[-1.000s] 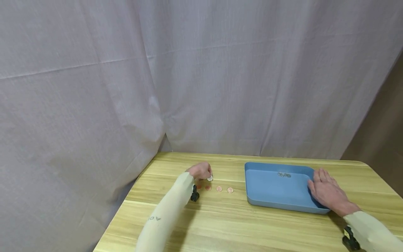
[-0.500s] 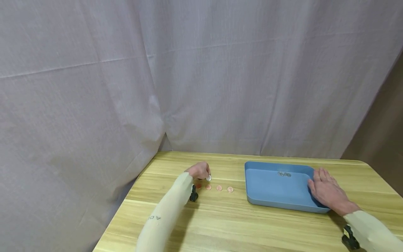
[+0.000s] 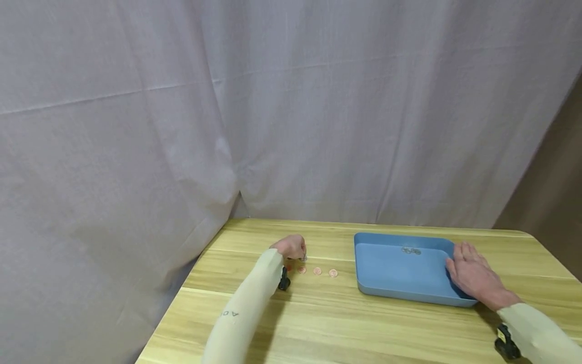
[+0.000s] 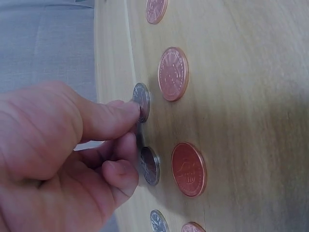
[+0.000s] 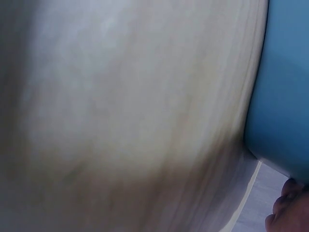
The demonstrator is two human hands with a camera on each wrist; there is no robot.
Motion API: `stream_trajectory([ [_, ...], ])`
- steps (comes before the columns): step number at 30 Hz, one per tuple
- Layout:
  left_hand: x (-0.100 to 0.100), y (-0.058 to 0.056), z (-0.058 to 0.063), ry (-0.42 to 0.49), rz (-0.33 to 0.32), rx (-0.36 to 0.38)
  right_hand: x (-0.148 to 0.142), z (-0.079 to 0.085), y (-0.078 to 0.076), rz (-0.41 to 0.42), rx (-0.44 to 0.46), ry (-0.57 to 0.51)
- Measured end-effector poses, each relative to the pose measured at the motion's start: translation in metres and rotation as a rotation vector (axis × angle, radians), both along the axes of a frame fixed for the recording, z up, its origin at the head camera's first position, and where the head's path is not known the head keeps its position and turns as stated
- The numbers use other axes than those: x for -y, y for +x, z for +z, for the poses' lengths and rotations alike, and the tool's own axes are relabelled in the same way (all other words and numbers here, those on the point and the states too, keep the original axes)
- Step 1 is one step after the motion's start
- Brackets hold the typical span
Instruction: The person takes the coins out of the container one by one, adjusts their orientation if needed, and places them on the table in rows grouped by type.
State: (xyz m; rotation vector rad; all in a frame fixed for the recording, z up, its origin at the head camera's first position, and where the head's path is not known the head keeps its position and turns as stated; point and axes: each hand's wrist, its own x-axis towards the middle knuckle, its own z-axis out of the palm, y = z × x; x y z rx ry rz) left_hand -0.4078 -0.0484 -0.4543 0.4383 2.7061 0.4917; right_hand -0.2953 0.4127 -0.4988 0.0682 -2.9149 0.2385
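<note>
Between thumb and fingers, my left hand [image 3: 291, 246] pinches a silver coin [image 4: 141, 99] by its edge, close over the tabletop. Two more silver coins [image 4: 150, 166] lie flat beside that hand in the left wrist view. A row of copper coins [image 3: 318, 271] runs along the near side of the silver ones; the hand partly covers one end in the head view. My right hand [image 3: 477, 275] rests with straight fingers on the right rim of a blue tray [image 3: 409, 298]. Only some of its fingers [image 5: 292, 210] show in the right wrist view, against the tray wall.
Several silver coins [image 3: 411, 251] sit together inside the tray near its back wall. The wooden table [image 3: 327, 328] ends at a grey curtain [image 3: 318, 126] behind and to the left. A brown curtain [image 3: 545, 202] hangs at the right.
The left hand shifted slightly left and then back right, keeping the silver coin at its fingertips, where less of the coin shows now. The right hand and tray stay in place.
</note>
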Motion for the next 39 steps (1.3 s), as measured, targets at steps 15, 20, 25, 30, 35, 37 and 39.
stream_trajectory([
  [15, -0.014, -0.001, 0.007, 0.209, 0.057, 0.005, -0.003, 0.001, 0.002, 0.013, -0.009, -0.001],
  [20, -0.024, 0.003, 0.014, 0.207, 0.003, -0.043, -0.003, 0.0, 0.001, 0.011, -0.009, 0.004],
  [25, -0.034, 0.005, 0.024, 0.213, -0.063, -0.094, -0.001, 0.0, -0.001, 0.016, -0.028, 0.014],
  [30, -0.047, 0.006, 0.034, 0.251, -0.082, -0.13, -0.001, 0.002, -0.002, 0.032, -0.03, 0.014],
  [35, -0.065, 0.009, 0.039, 0.291, -0.096, -0.152, 0.0, 0.005, 0.001, 0.018, -0.001, 0.0],
  [37, -0.071, 0.011, 0.04, 0.296, -0.095, -0.163, 0.0, 0.005, 0.002, 0.018, 0.006, -0.004],
  [39, -0.078, 0.013, 0.04, 0.303, -0.091, -0.169, 0.0, 0.005, 0.002, 0.018, 0.014, -0.011],
])
